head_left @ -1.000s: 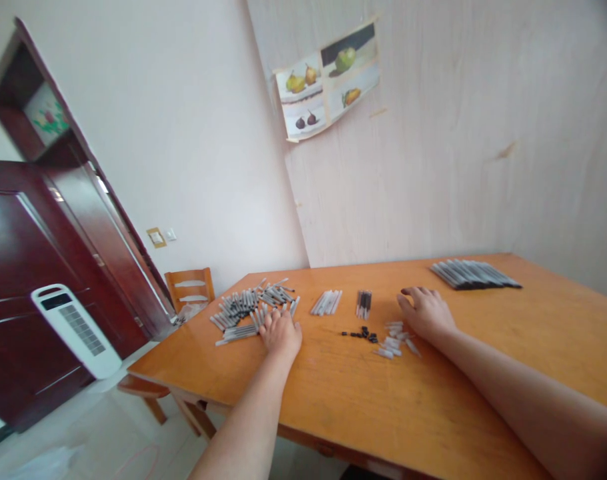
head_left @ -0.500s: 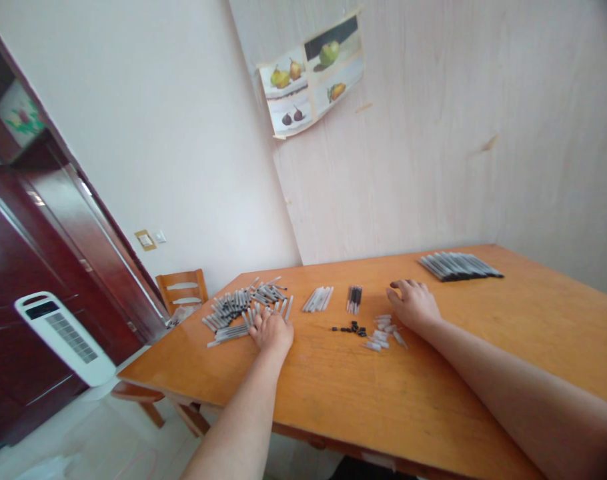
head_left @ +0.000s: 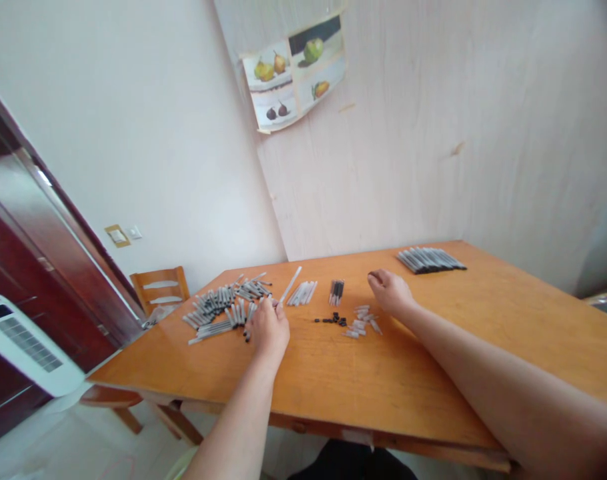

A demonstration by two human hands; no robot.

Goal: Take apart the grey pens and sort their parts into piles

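Note:
My left hand (head_left: 269, 328) is closed round the lower end of a pale, see-through pen (head_left: 290, 284), which sticks up and leans to the right. Beside that hand spreads a heap of grey-and-black pens (head_left: 218, 303). My right hand (head_left: 391, 292) is at the right of the small parts, its fingers curled together; whatever they hold, if anything, is hidden. Between the hands lie small black plugs (head_left: 337, 319), clear pen caps (head_left: 362, 323), a row of pale thin tubes (head_left: 302, 293) and a bundle of dark refills (head_left: 336, 292).
A neat row of pens (head_left: 430, 260) lies at the back right of the wooden table (head_left: 333, 380). Behind the table rises a wall with a fruit picture (head_left: 294, 72). A wooden chair (head_left: 159, 290) stands past the left edge, and a white appliance (head_left: 31, 343) farther left.
My left hand has lifted a pen from the heap and closed on it. The fingers of my right hand have curled in. The view has swung a little to the right.

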